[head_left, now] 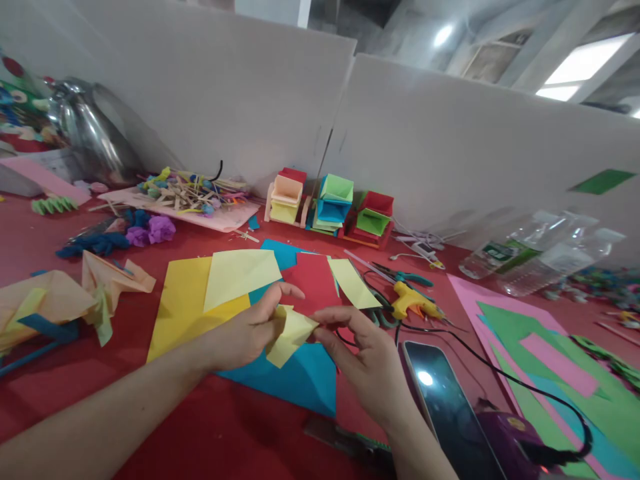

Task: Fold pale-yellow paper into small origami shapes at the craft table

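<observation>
A small piece of folded yellow paper (289, 337) is held between my two hands, above sheets of coloured paper. My left hand (263, 327) grips its left side, with the index finger curved over the top. My right hand (363, 353) pinches its right corner between thumb and fingers. Beneath lie a blue sheet (300, 383), a golden yellow sheet (180, 300), a pale yellow sheet (240, 273) and a red sheet (313, 277). A pale yellow strip (353, 283) lies just beyond my right hand.
A yellow glue gun (415, 303), scissors and a phone (445, 400) lie to the right, with a black cable (500, 370) curving past. Small folded-paper boxes (333, 210) line the wall. Plastic bottles (540, 257) lie far right; a steel jug (95, 133) stands far left.
</observation>
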`<state>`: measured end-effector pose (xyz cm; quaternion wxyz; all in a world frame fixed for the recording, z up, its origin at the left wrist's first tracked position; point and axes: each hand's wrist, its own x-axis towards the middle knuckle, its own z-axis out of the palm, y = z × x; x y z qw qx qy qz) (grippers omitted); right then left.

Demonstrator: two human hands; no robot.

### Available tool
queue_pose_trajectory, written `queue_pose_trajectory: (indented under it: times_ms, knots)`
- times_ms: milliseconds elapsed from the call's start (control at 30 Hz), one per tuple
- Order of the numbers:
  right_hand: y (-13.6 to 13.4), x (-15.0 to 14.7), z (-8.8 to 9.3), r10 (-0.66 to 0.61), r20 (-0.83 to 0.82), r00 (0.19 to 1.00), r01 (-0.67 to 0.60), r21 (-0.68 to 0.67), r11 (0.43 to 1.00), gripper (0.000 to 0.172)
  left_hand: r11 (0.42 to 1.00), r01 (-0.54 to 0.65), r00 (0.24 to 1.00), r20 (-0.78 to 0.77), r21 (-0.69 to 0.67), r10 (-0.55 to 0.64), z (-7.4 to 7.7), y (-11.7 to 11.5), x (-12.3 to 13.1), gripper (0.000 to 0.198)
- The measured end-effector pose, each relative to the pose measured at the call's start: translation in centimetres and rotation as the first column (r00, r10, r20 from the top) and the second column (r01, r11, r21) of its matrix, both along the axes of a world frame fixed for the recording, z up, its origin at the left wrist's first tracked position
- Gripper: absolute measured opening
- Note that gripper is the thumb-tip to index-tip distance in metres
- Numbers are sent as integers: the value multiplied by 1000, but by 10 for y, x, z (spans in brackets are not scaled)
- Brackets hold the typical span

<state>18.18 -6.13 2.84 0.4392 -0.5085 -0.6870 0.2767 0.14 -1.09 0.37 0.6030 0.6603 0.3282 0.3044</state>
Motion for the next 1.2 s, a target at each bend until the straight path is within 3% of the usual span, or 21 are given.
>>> queue_pose_trajectory:
  times_ms: [233,400,533,600,700,767,833,1000,1200]
  knots:
    - [4,0,-8,-94,-182,979,75,-109,991,6,989,-115,985,117,-96,126,-8,5,10,23]
    - [7,-4,-11,-162,-345,924,102,-185,978,6,967,-252,953,184,42,240,-5,2,14,27]
    - [9,-6,-12,-211,-427,879,127,-218,968,7,892,-349,935,171,287,311,-5,4,13,19]
    - [9,-6,-12,-231,-441,867,150,-213,966,6,874,-375,922,221,308,318,-6,6,11,15]
    - [9,-7,-13,-250,-453,856,171,-209,963,6,867,-357,924,268,348,273,-6,9,7,11]
    - [9,-7,-14,-247,-468,849,168,-203,964,7,834,-299,952,206,463,226,-4,9,5,6]
    - [9,-7,-15,-240,-477,845,167,-192,967,10,823,-226,974,133,520,184,-1,8,2,14]
    - [8,-3,-16,-158,-438,885,134,-84,987,17,893,-111,994,71,437,89,0,9,0,14]
    - [5,0,-14,-41,-298,954,61,56,997,23,891,-139,990,39,432,135,-3,11,0,12]
